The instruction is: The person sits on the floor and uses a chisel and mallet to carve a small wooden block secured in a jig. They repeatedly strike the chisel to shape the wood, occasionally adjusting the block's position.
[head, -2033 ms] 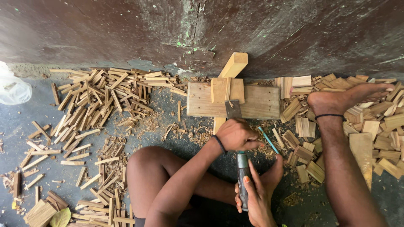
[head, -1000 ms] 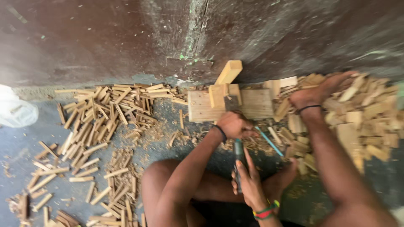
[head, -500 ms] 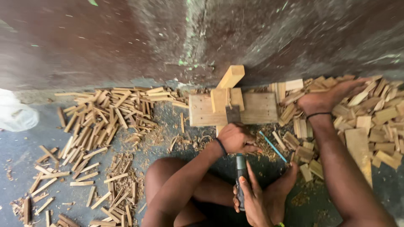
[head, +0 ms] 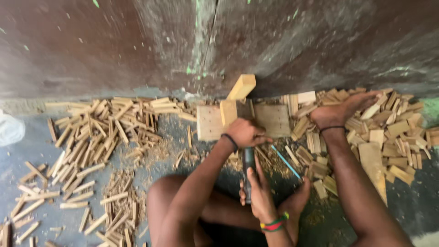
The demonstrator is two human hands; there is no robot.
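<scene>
Person seated on the floor, looking down at their own lap. The left arm reaches forward from lower left, elbow bent and a dark band at the wrist. The left hand [head: 244, 132] is clenched in a fist at the near edge of a flat wooden block [head: 273, 120] lying against the wall [head: 137, 45]. What the fist grips cannot be made out. An upright light wood piece [head: 228, 112] stands on the block just beyond the knuckles, and a thicker timber offcut [head: 242, 86] leans on the wall behind it. The right hand [head: 259, 193], with a striped band at the wrist, is low and close to the body. It grasps the dark handle of a tool [head: 249, 167], fingers lying along the shaft, which points up towards the left fist. A blue stick [head: 286, 161] lies on the floor just right of the tool. A foot [head: 338, 112] with a dark ankle band rests on a pile of flat offcuts [head: 388, 135] at right. Thin split sticks [head: 105, 132] lie heaped at left.
</scene>
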